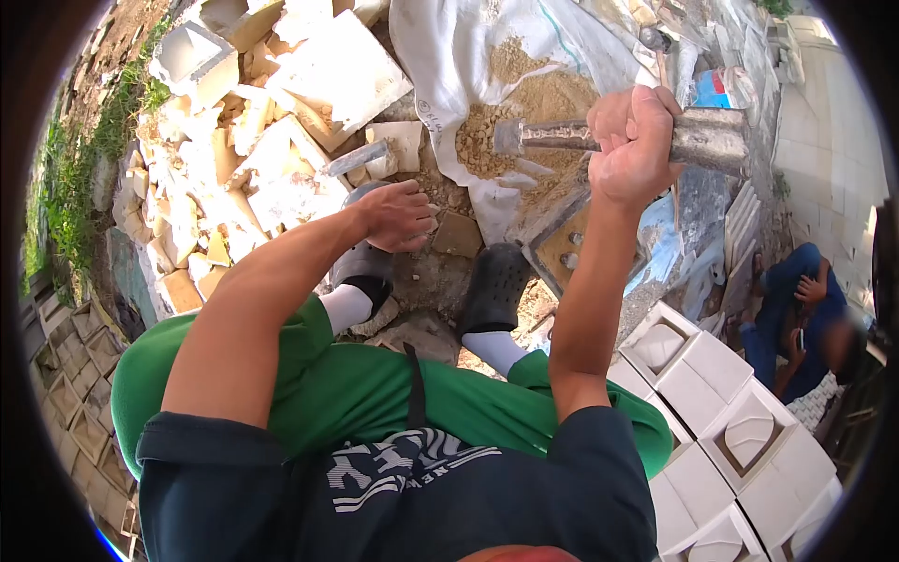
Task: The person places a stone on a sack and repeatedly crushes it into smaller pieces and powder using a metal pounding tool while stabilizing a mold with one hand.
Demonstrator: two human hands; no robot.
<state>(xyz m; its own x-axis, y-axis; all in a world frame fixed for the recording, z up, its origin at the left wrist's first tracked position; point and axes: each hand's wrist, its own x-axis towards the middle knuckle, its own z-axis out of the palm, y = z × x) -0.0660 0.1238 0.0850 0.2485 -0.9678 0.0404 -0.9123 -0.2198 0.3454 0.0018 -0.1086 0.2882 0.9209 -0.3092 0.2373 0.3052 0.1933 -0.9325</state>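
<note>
My right hand (pixel 629 145) is raised at the upper right, its fingers wrapped round a worn grey hammer-like metal tool (pixel 562 138). The tool lies level, with a small block at its left end and a thicker part beyond the fist. My left hand (pixel 401 216) is low over my left shoe, fingers curled and pressed together; whatever is under them is hidden. Just above that hand, a short grey metal bar (pixel 358 158) rests on broken pale pieces (pixel 398 145). Beyond the right hand is a white sack (pixel 435 56) with sandy powder (pixel 552 98) on it.
Broken pale mould pieces (pixel 342 70) are heaped at the upper left. A board with holes (pixel 567 245) lies beside my right shoe (pixel 494 286). White blocks with hollows (pixel 749 436) stand in rows at the lower right. Another person (pixel 796 309) sits at the far right.
</note>
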